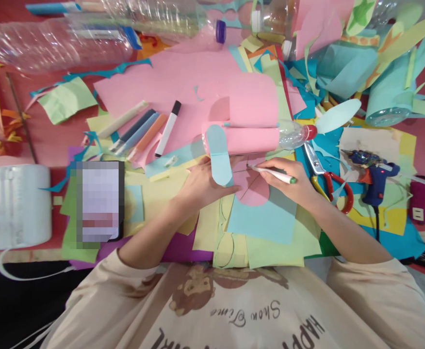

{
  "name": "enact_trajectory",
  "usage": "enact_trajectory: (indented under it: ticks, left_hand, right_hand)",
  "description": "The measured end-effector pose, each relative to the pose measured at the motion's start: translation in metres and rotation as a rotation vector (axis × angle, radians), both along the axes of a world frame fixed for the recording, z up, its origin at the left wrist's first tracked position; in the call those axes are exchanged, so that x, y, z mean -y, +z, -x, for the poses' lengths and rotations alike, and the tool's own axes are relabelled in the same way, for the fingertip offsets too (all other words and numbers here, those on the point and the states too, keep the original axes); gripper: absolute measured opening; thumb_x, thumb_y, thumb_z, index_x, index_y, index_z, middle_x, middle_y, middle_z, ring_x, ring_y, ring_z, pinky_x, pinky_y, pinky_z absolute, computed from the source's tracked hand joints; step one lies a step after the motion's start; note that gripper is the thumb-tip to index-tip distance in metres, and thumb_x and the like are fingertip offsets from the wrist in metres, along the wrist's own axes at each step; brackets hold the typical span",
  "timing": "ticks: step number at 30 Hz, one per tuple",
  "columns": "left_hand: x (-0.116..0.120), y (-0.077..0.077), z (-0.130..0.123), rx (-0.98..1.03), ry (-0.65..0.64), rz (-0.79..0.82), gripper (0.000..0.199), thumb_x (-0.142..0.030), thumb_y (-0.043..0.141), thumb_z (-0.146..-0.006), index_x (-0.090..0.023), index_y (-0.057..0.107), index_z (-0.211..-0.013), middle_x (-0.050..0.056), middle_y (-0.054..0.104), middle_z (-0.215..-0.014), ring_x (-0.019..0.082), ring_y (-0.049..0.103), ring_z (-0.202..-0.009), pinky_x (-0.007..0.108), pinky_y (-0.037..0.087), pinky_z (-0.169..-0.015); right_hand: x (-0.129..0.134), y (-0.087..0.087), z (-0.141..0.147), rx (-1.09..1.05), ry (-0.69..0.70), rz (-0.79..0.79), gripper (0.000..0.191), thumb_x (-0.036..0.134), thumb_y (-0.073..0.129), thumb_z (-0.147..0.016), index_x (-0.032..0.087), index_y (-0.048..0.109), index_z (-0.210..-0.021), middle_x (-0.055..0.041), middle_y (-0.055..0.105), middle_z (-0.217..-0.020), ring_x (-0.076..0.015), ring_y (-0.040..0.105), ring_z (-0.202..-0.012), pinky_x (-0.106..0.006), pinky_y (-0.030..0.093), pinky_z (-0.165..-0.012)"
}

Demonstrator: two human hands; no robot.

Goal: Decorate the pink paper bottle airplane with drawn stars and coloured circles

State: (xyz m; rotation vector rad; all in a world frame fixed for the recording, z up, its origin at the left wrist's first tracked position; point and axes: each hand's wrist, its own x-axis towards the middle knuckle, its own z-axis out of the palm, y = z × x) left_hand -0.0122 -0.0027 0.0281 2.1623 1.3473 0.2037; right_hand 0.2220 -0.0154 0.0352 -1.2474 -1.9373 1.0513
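Note:
My right hand (288,178) pinches a white marker (280,174) with a green end; its tip touches a pink paper wing (254,194) marked with dark lines. My left hand (208,182) lies flat beside it, thumb stretched onto the pink paper, some fingers partly hidden behind a light blue paper strip (220,157). That strip sits on a clear plastic bottle (290,134) wrapped in pink paper (254,139), with a red cap (310,132). Another pink paper wing (253,99) stands out on its far side. Light blue paper (263,220) lies under the near wing.
Scissors (338,191) and a blue glue gun (375,184) lie to the right. Several markers (168,128) lie left of the bottle. A blurred phone (101,201) and a white case (21,206) are at left. Plastic bottles (56,46) line the back among paper scraps.

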Motion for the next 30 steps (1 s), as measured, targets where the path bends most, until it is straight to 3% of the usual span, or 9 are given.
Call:
enact_trajectory:
  ticks: [21,30]
  left_hand:
    - [-0.001,0.001,-0.001,-0.014,-0.006,0.027,0.071,-0.043,0.072,-0.077,-0.026,0.046,-0.140,0.003,0.068,-0.105,0.026,0.056,-0.112,0.037,0.043,-0.099]
    - [0.000,0.000,0.001,0.010,-0.016,-0.020,0.066,-0.043,0.070,-0.079,-0.027,0.048,-0.139,0.004,0.068,-0.113,0.026,0.056,-0.114,0.037,0.044,-0.098]
  right_hand:
    - [0.003,0.009,0.002,0.000,0.103,0.038,0.016,0.027,0.059,-0.089,0.017,0.071,-0.093,-0.0043,0.074,-0.089,-0.0150,0.067,-0.081,-0.027,0.049,-0.071]
    - [0.008,0.012,0.004,-0.023,0.235,0.073,0.016,0.027,0.057,-0.089,0.017,0.070,-0.088,-0.0026,0.072,-0.078,-0.0125,0.060,-0.069,-0.027,0.044,-0.064]
